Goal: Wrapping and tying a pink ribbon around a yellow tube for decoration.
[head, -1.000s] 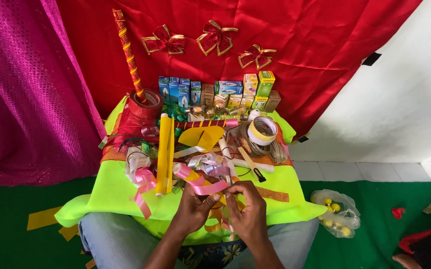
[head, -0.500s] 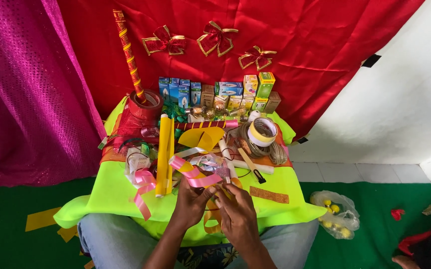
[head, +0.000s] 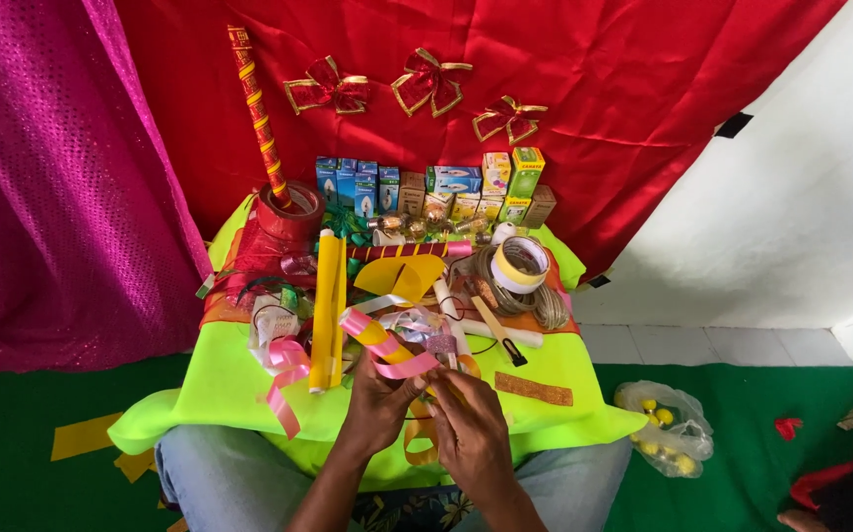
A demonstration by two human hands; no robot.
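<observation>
Both my hands meet low in the middle, over the near edge of a neon green cloth (head: 220, 384) on my lap. My left hand (head: 379, 404) pinches a pink and yellow ribbon (head: 384, 347) that loops up and to the left. My right hand (head: 468, 429) grips the same ribbon close beside it, fingers closed. A gold-orange ribbon curl (head: 417, 441) hangs between my wrists. Shiny pastel ribbon scraps (head: 417, 321) lie just beyond my fingers.
A yellow paper roll (head: 327, 305), a pink ribbon bow (head: 284, 365), a tape ring on coiled twine (head: 519, 264), a red tape roll (head: 291, 209) and several small boxes (head: 436, 187) crowd the cloth. A plastic bag of yellow balls (head: 665, 424) lies on the green floor at right.
My hands have drawn slightly toward me and lower, and the pink and yellow ribbon loop has lifted and shifted left. The view has tilted a little.
</observation>
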